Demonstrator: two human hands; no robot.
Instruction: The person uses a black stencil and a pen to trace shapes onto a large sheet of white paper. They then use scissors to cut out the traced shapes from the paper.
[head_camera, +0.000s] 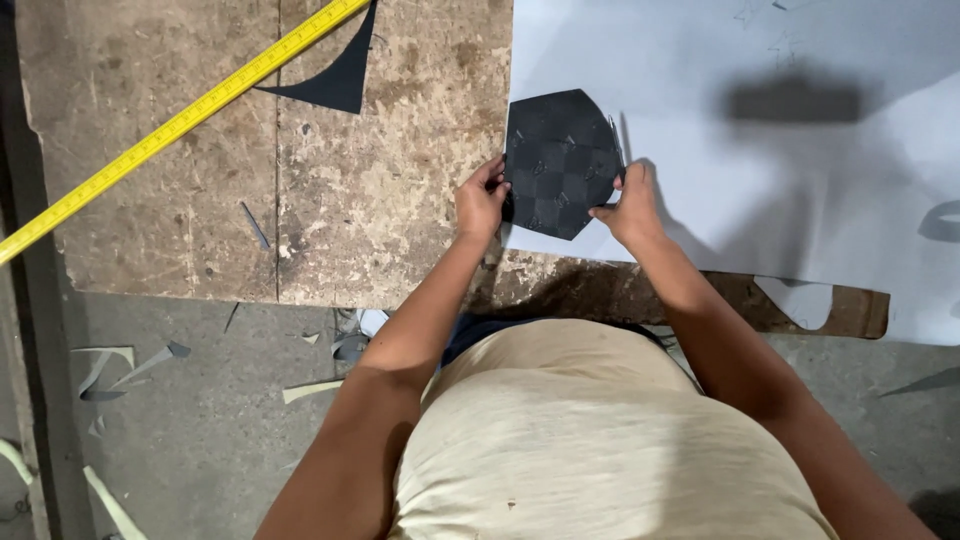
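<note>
While each hand, left hand (482, 203) and right hand (628, 207), pinches the black patterned piece (558, 162), its lower edge hides

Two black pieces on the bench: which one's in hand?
The checkered black piece on the white sheet, held by both hands. The plain black offcut by the yellow tape lies untouched.

Lighting is moderate and even, coming from overhead. The white sheet (760, 160) at the worktop's far right corner is the brightest area, close to washed out, with a soft dark shadow across its upper part. The hands (480, 200) throw short shadows toward the near edge. The floor (200, 420) below is dimmer and grey. Focus is sharp at centre; the tape measure (180, 125) is crisp. The left edge darkens slightly. No glare.
</note>
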